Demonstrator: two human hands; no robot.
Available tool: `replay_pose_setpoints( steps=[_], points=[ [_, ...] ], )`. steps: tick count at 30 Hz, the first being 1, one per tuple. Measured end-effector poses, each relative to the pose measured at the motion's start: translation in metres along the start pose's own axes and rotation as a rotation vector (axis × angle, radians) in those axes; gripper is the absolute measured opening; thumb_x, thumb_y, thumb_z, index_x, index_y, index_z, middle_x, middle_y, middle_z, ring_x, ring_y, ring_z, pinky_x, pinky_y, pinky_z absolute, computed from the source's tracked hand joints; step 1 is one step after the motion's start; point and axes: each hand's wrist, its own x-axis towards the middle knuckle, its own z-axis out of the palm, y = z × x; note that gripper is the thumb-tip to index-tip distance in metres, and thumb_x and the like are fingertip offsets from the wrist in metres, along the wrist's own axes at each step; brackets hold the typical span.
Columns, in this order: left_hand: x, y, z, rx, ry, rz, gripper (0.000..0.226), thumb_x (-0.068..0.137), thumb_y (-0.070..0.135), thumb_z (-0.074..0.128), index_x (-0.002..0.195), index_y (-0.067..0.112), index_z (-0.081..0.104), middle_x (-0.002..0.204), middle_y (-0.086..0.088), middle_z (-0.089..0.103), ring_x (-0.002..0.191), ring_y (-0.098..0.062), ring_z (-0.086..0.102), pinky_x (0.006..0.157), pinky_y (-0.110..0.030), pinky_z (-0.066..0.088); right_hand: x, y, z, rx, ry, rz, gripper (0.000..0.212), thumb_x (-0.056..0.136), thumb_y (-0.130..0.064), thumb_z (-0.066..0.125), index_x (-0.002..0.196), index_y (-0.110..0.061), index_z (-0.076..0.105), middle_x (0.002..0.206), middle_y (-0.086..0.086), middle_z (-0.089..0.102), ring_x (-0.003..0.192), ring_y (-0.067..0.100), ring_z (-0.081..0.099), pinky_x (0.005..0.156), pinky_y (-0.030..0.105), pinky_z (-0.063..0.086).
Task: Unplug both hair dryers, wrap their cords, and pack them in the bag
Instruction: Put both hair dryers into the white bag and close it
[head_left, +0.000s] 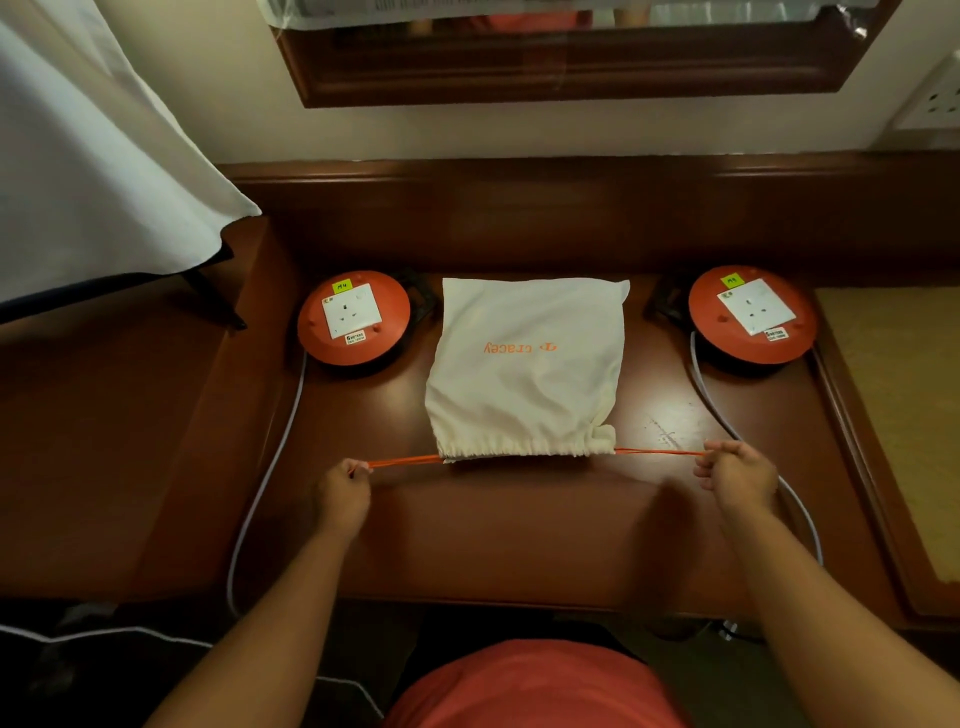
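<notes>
On the wooden desk (519, 530), the cream drawstring bag (524, 369) is lying centred, mouth cinched at 6 o'clock; the left hand (340, 496) and right hand (737, 475) are pinching its orange drawstrings (405, 460), stretched toward 9 and 3 o'clock.

Dark wooden dressing table (519, 545), cream wall (208, 104), wood-framed mirror (571, 67), white wall socket (935, 98), white cloth (88, 171) at left.

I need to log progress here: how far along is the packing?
Looks nearly done: both reel sockets are empty, no dryers are in view, and the bag bulges, though its contents are hidden. In hand: left hand and right hand pull the orange drawstrings apart, the mouth gathered. Left: only finishing that closure.
</notes>
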Motion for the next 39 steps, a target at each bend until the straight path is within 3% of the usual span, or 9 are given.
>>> replay_pose_setpoints(
  steps=[5, 8, 11, 16, 20, 25, 30, 35, 39],
  points=[
    [-0.005, -0.001, -0.003, 0.126, -0.086, 0.044, 0.013, 0.092, 0.004, 0.056, 0.095, 0.001, 0.068, 0.098, -0.027, 0.068, 0.096, -0.041, 0.063, 0.081, -0.042, 0.048, 0.0, 0.011, 0.008, -0.17, -0.03, 0.078, 0.03, 0.086, 0.007, 0.046, 0.113, 0.004, 0.058, 0.081, 0.019, 0.063, 0.065, 0.023, 0.054, 0.05, 0.023, 0.045],
    [-0.019, 0.004, 0.0, 0.29, -0.055, 0.083, 0.041, 0.089, 0.013, 0.063, 0.129, 0.006, 0.057, 0.128, -0.024, 0.053, 0.122, -0.039, 0.048, 0.1, -0.042, 0.037, -0.008, 0.01, 0.011, -0.455, -0.062, -0.056, 0.039, 0.083, 0.005, 0.054, 0.121, -0.003, 0.055, 0.111, 0.022, 0.059, 0.073, 0.029, 0.055, 0.061, 0.03, 0.042],
    [-0.033, 0.013, 0.012, 0.412, -0.069, 0.217, 0.053, 0.087, 0.017, 0.064, 0.138, 0.011, 0.049, 0.138, -0.02, 0.045, 0.13, -0.038, 0.035, 0.108, -0.041, 0.027, -0.015, 0.007, 0.02, -0.602, -0.149, -0.245, 0.04, 0.08, 0.001, 0.056, 0.12, -0.006, 0.058, 0.123, 0.014, 0.055, 0.103, 0.029, 0.055, 0.084, 0.034, 0.046],
    [-0.042, 0.032, 0.041, 0.505, -0.166, 0.351, 0.045, 0.092, 0.024, 0.058, 0.135, 0.014, 0.051, 0.136, -0.011, 0.049, 0.127, -0.032, 0.037, 0.106, -0.038, 0.03, -0.037, 0.023, 0.053, -0.866, -0.388, -0.374, 0.02, 0.085, -0.003, 0.053, 0.09, -0.013, 0.069, 0.098, 0.006, 0.066, 0.089, 0.023, 0.055, 0.074, 0.028, 0.042],
    [-0.043, 0.045, 0.059, 0.639, -0.197, 0.312, 0.035, 0.095, 0.033, 0.053, 0.127, 0.017, 0.055, 0.13, -0.008, 0.051, 0.125, -0.029, 0.04, 0.102, -0.038, 0.031, -0.038, 0.04, 0.058, -1.143, -0.359, -0.385, 0.016, 0.087, -0.023, 0.061, 0.102, -0.019, 0.064, 0.111, 0.005, 0.058, 0.11, 0.028, 0.047, 0.084, 0.034, 0.039],
    [-0.041, 0.041, 0.07, 0.625, -0.138, 0.293, 0.019, 0.097, 0.026, 0.05, 0.099, 0.012, 0.062, 0.113, -0.011, 0.06, 0.114, -0.033, 0.049, 0.094, -0.04, 0.038, -0.037, 0.055, 0.058, -1.235, -0.314, -0.442, 0.02, 0.092, -0.027, 0.053, 0.11, -0.02, 0.059, 0.116, 0.006, 0.055, 0.112, 0.027, 0.044, 0.089, 0.037, 0.039],
    [-0.046, 0.025, 0.062, 0.291, -0.089, 0.296, 0.018, 0.095, 0.013, 0.055, 0.077, 0.011, 0.052, 0.086, -0.018, 0.063, 0.082, -0.036, 0.057, 0.066, -0.038, 0.039, -0.037, 0.063, 0.055, -1.006, -0.309, -0.457, 0.017, 0.096, -0.021, 0.042, 0.098, -0.017, 0.058, 0.099, 0.007, 0.063, 0.098, 0.031, 0.054, 0.085, 0.041, 0.044],
    [-0.047, 0.025, 0.04, 0.255, -0.039, 0.408, 0.019, 0.092, 0.008, 0.058, 0.075, 0.012, 0.052, 0.078, -0.005, 0.053, 0.073, -0.031, 0.053, 0.06, -0.032, 0.032, -0.035, 0.049, 0.043, -0.796, -0.343, -0.439, 0.015, 0.095, -0.01, 0.044, 0.08, -0.011, 0.047, 0.073, 0.01, 0.057, 0.07, 0.031, 0.054, 0.06, 0.036, 0.042],
    [-0.04, 0.016, 0.022, 0.296, -0.013, 0.468, 0.014, 0.087, 0.003, 0.062, 0.075, 0.007, 0.056, 0.077, -0.011, 0.058, 0.069, -0.033, 0.055, 0.058, -0.034, 0.034, -0.022, 0.039, 0.03, -0.823, -0.289, -0.49, 0.008, 0.088, -0.006, 0.049, 0.081, -0.008, 0.049, 0.069, 0.012, 0.056, 0.067, 0.036, 0.054, 0.06, 0.04, 0.046]
  ],
)
